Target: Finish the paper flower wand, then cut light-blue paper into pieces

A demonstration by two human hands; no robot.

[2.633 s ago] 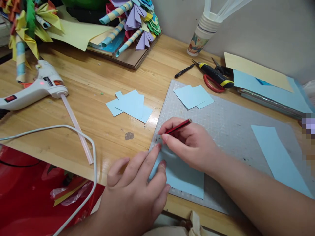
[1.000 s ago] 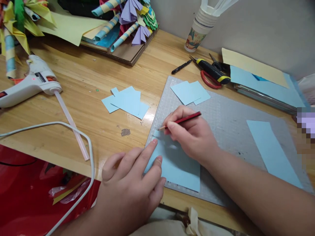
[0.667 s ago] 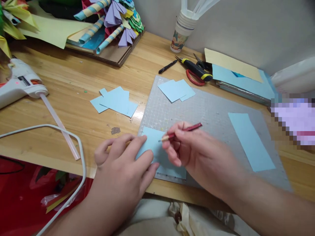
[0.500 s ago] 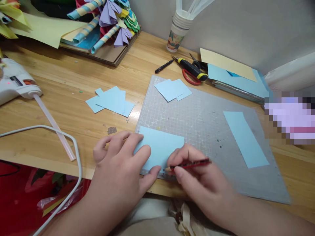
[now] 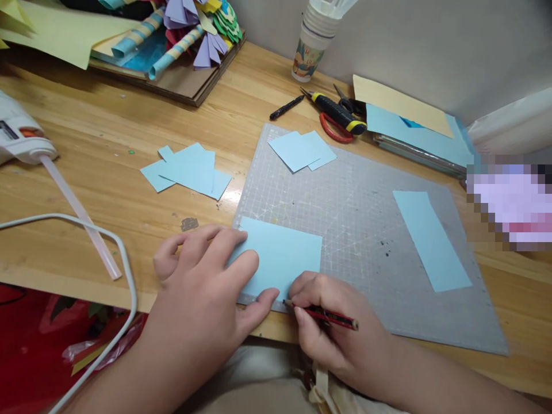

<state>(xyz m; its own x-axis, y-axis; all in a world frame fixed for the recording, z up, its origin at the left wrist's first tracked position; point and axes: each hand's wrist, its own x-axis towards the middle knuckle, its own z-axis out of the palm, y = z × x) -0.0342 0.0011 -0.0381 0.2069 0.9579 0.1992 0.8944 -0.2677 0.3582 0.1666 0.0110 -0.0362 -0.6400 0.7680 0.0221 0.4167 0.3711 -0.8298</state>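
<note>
My left hand (image 5: pixel 207 287) rests across the left part of a light blue paper rectangle (image 5: pixel 280 253), its fingers apart and pressing the sheet onto the grey cutting mat (image 5: pixel 357 230). In my right hand (image 5: pixel 340 322) is a red and black pencil (image 5: pixel 332 318), pinched between thumb and fingers. The pencil's tip meets the paper's near edge, just right of my left thumb. On the mat's right side lies a blue paper strip (image 5: pixel 431 241). Two overlapping blue pieces (image 5: pixel 297 150) lie near its far left corner.
Left of the mat is a small pile of blue paper pieces (image 5: pixel 190 167). A glue gun (image 5: pixel 23 135) and its white cable (image 5: pixel 125 259) occupy the left. Behind are a black pen (image 5: pixel 287 107), pliers (image 5: pixel 338 113), scissors (image 5: pixel 345 100), paper cups (image 5: pixel 310 49) and paper crafts (image 5: pixel 176 52).
My right hand has moved down and slightly left, and the pencil's back end now tilts lower toward me. The left hand still presses the paper. The whole view has shifted slightly.
</note>
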